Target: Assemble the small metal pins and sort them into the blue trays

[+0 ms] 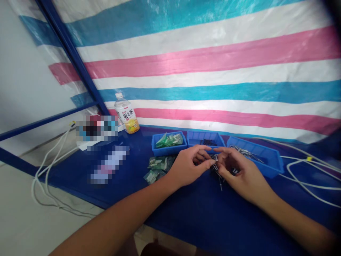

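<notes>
My left hand (190, 161) and my right hand (239, 174) are close together over a pile of thin metal pins (220, 183), possibly rivets, on the blue table. The fingers of both hands are curled, thumbs bent in toward the fingertips. Whatever lies between the fingertips is too small and partly hidden to make out. Beside my left wrist are small clear bags (160, 163) with metal parts in them. Behind my hands stand a blue bin (206, 137) with dark pieces and, to its right, a longer blue bin (269, 160) holding thin metal pins.
A blue bin (157, 151) with green-tinted bags stands at the back. Further left are a drink bottle (126, 113) and blurred items. White cables (295, 172) run along the right; others hang at the left edge. A striped sheet (202, 64) covers the back.
</notes>
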`<state>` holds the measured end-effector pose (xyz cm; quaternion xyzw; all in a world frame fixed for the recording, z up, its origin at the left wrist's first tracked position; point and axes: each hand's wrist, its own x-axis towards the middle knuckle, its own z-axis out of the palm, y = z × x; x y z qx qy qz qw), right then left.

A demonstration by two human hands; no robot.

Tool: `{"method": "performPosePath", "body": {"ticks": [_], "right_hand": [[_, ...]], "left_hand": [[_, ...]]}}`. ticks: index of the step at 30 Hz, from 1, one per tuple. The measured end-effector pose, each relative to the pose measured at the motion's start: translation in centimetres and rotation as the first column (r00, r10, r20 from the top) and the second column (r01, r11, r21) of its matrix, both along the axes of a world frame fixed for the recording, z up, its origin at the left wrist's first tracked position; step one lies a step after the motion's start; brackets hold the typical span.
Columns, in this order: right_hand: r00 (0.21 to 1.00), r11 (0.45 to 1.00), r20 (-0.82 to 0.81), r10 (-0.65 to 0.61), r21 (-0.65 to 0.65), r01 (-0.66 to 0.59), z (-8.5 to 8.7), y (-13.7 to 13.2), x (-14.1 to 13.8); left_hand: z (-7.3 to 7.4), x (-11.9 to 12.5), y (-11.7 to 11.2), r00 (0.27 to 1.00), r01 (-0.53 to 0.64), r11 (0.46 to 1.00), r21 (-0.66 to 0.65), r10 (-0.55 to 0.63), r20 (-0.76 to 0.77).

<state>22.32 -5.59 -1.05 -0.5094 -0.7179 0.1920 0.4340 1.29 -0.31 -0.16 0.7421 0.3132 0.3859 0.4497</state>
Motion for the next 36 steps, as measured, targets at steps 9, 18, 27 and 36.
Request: {"method": "performPosePath", "body": {"ticks": [9,18,27,36], "right_hand": [[0.991,0.993,0.072,-0.112,0.035,0.109,0.4,-0.2,0.3],[0.998,0.998,0.041,-0.049,-0.047,0.051,-0.2,-0.2,0.3],[0.998,0.997,0.056,-0.022,-0.07,0.026,-0.4,-0.3,0.5],[0.991,0.99,-0.04,-0.13,0.041,0.132,0.1,0.0,0.4]], "left_hand": [[-0.4,-0.1,-0.3,0.994,0.075,0.994,-0.076,-0.081,-0.075],[-0.4,-0.1,0.4,0.997,0.031,0.999,0.016,-0.032,0.069],[-0.4,0.0,0.6,0.973,-0.031,0.978,-0.205,0.077,0.217],[-0.8,0.1,1.0,0.971,-0.006,0.984,-0.176,0.047,0.233]]}}
